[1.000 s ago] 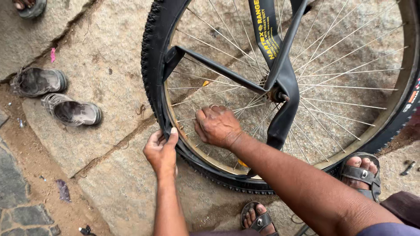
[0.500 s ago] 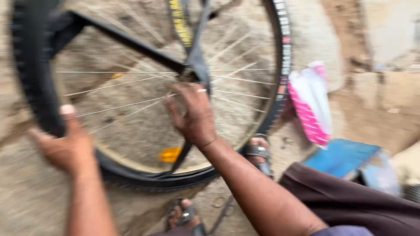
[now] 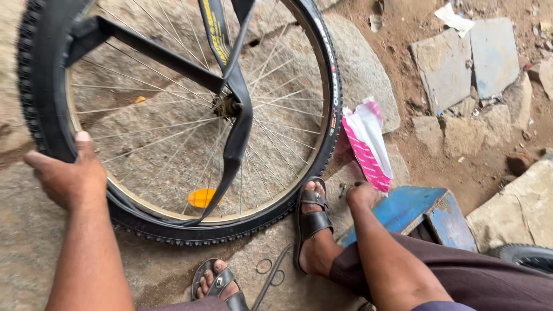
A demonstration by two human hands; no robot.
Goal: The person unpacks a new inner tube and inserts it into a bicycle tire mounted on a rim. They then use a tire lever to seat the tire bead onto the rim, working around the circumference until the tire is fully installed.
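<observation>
Sandals (image 3: 314,222) first, nearest the camera: dark strap ones on both feet, planted on the stone paving (image 3: 368,69), with the right foot just below the bottom curve of the bicycle wheel (image 3: 173,115). A thin bent wire piece with small rings (image 3: 271,270) lies on the stone between the feet.

Left hand (image 3: 69,175) is clamped on the knobby black tyre (image 3: 43,86) at the wheel's lower left, thumb pointing up along the outer tread, fingers wrapped round toward the rim side. So that grip is closed on the tyre.

Right hand (image 3: 360,194) is down low on the right of the wheel, at the near corner of a blue wooden box (image 3: 412,210), fingers curled around something small and metal-looking. Can't tell what the item is, it's too small, but the hand looks closed rather than spread.

Wheel is standing upright in a black frame (image 3: 230,92), spokes and hub clearly showing, an orange reflector (image 3: 203,197) low in the spokes. Just beside the tyre's right edge a pink and white packet (image 3: 367,144) stands, touching or nearly touching the tread.

Further back it's dirt ground with flat grey stone slabs (image 3: 466,57) and scraps of litter. Another black tyre (image 3: 527,256) peeks in at the right edge.
</observation>
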